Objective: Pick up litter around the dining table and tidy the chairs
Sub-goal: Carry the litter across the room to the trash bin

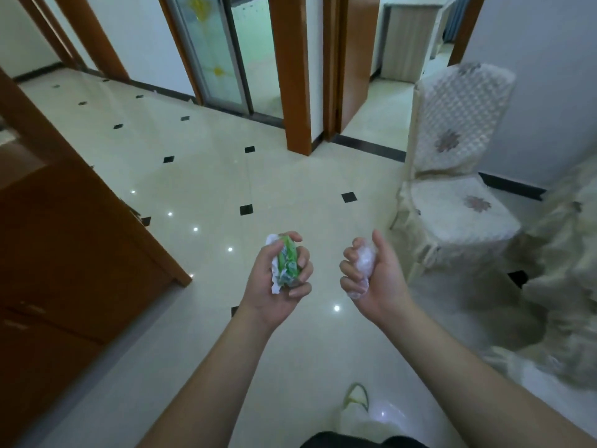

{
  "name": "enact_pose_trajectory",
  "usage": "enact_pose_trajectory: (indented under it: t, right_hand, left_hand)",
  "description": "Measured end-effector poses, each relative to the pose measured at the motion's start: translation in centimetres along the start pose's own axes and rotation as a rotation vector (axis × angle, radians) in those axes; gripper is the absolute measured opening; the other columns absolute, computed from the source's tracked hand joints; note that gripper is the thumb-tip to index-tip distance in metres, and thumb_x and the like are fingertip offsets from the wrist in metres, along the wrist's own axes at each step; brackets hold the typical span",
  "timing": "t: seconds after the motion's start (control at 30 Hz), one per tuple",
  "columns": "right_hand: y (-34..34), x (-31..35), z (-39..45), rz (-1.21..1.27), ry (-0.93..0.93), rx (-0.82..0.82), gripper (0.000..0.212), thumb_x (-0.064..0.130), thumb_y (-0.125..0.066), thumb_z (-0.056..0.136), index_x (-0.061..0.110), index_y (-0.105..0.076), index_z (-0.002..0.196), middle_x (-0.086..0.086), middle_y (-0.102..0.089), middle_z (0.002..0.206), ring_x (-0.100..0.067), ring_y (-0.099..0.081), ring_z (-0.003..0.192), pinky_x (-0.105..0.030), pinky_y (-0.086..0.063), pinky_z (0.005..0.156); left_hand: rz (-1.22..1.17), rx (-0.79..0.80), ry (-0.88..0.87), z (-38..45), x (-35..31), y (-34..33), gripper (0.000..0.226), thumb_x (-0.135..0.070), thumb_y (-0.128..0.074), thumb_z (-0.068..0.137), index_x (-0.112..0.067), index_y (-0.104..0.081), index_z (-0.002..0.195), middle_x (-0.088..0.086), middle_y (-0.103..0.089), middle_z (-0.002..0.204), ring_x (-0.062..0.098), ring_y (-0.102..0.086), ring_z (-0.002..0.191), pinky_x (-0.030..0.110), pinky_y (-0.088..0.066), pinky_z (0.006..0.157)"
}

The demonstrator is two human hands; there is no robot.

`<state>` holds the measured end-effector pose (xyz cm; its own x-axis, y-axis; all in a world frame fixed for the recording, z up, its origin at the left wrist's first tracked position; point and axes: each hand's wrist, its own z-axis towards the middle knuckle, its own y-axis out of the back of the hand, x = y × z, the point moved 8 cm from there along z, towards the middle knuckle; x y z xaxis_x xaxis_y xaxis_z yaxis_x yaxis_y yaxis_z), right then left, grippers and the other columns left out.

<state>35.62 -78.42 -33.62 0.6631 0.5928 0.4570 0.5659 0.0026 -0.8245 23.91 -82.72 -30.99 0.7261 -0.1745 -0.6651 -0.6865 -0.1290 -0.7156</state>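
Glossy tiled floor (200, 176), doorways at the far end, covered chair (452, 176) off to the right. Left hand (277, 279) is curled tight round a crumpled green-and-white wrapper (286, 263); right hand (368, 270) is clenched on a wad of clear plastic (365, 258). Both hands full, so reaching for the chair now probably means dropping something. White bag (358, 412) lies on the floor near the feet, easy to trip on.

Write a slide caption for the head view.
Left hand grips a crumpled green wrapper; right hand holds clear plastic beside a covered chair.
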Motion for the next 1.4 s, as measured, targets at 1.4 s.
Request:
enact_pose_trajectory:
  t: [1.4]
  right_hand:
    - [-2.1, 33.8, 54.7, 0.146, 0.268, -0.142, 0.036, 0.045, -0.044, 0.089, 0.017, -0.055, 0.069, 0.002, -0.043, 0.054, -0.007, -0.031, 0.032, -0.012, -0.015, 0.032]
  left_hand:
    - [0.037, 0.302, 0.265, 67.5, -15.7, -3.8, 0.034, -0.027, -0.076, 0.071, -0.012, -0.056, 0.094, 0.007, -0.05, 0.067, 0.015, -0.048, 0.048, 0.014, -0.027, 0.038]
